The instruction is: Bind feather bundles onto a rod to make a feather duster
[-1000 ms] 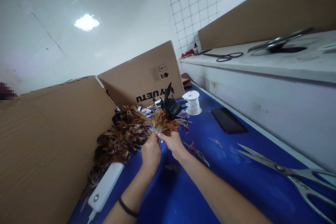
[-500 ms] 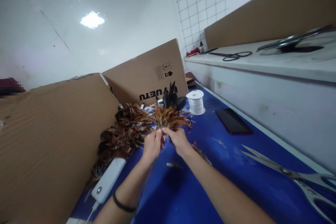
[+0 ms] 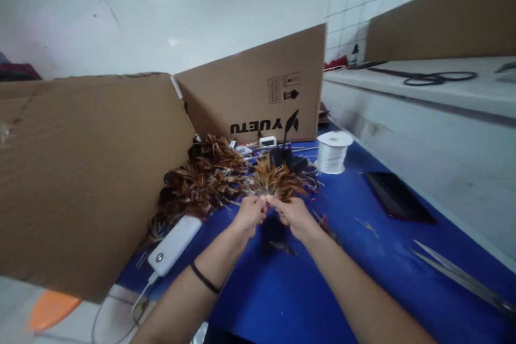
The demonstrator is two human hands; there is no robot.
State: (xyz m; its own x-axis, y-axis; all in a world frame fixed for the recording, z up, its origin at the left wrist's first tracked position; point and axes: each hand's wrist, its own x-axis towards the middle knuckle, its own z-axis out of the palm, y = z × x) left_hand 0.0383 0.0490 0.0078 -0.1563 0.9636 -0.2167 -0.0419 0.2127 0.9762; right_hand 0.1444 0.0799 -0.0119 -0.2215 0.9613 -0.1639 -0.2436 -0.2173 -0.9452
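Note:
My left hand and my right hand meet above the blue table, both pinched on the base of a small fan of brown and orange feathers. The feather tips spread away from me. A larger pile of brown feathers lies just left of the hands against the cardboard. A bunch of black feathers stands behind the fan. My left wrist wears a thin black band.
Cardboard sheets wall off the left and back. A white power bank with a cable lies left, a white thread spool and dark phone right, large scissors at far right. A raised white shelf holds black scissors.
The view has swung down and left, so everything sits further right in frame. My hands stay pinched on the feather fan, held a little closer together.

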